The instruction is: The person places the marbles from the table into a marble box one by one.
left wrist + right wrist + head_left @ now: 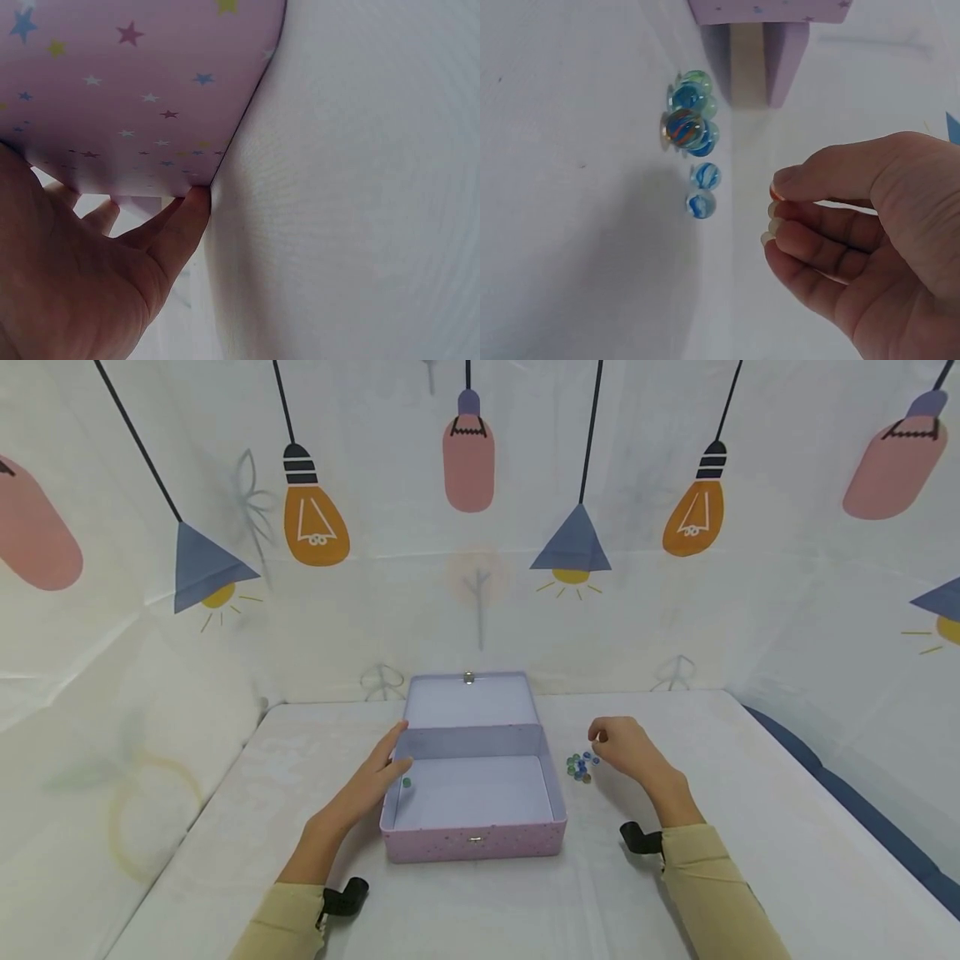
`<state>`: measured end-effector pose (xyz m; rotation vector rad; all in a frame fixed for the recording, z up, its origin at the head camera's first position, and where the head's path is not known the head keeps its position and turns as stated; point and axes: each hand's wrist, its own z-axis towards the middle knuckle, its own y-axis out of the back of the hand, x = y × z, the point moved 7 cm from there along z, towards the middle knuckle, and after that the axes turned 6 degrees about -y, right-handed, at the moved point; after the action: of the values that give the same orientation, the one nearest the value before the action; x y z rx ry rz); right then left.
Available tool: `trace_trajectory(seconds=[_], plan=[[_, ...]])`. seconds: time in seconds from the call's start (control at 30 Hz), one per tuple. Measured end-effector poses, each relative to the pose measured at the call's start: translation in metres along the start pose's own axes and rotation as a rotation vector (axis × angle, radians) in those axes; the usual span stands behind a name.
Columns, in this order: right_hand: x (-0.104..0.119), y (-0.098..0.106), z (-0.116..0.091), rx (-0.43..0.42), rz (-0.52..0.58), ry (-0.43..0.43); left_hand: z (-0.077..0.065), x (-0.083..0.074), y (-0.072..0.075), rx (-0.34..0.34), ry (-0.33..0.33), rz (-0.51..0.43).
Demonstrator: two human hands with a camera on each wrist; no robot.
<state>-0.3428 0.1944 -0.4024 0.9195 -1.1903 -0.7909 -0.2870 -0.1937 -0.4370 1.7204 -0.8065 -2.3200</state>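
Fingers (390,742) of the left hand (360,789), left of centre, grip the box (431,847) by its left wall, tips partly hidden. One green marble (407,782) sits inside, near that wall. Right of the box, across a strip of bench (592,893), marbles (684,129) overlap; at least seven show. Beside them hovers the right hand (630,752), fingers curled; whether they pinch anything, I cannot tell. Bench extends rightward to a slanting edge.

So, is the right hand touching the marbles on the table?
Apart. The right wrist view shows a white gap between the right hand and those marbles.
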Motion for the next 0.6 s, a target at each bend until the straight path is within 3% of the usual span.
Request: trace_trajectory(seconds=[0.07, 0.2, 0.27, 0.43, 0.6], plan=[[0.004, 0.002, -0.001, -0.009, 0.001, 0.016, 0.000, -0.002, 0.000, 0.003, 0.008, -0.007], [0.014, 0.009, -0.003, -0.024, 0.008, 0.054, -0.006, -0.023, 0.001, 0.018, 0.026, -0.019], [0.019, 0.012, -0.005, -0.037, 0.009, 0.075, -0.005, -0.023, 0.001, 0.017, 0.029, -0.020], [0.031, 0.019, -0.008, -0.067, 0.016, 0.102, -0.001, -0.003, -0.001, -0.001, 0.006, -0.009], [0.045, 0.024, -0.011, -0.069, 0.023, 0.127, 0.000, 0.000, -0.001, -0.001, 0.001, 0.000]])
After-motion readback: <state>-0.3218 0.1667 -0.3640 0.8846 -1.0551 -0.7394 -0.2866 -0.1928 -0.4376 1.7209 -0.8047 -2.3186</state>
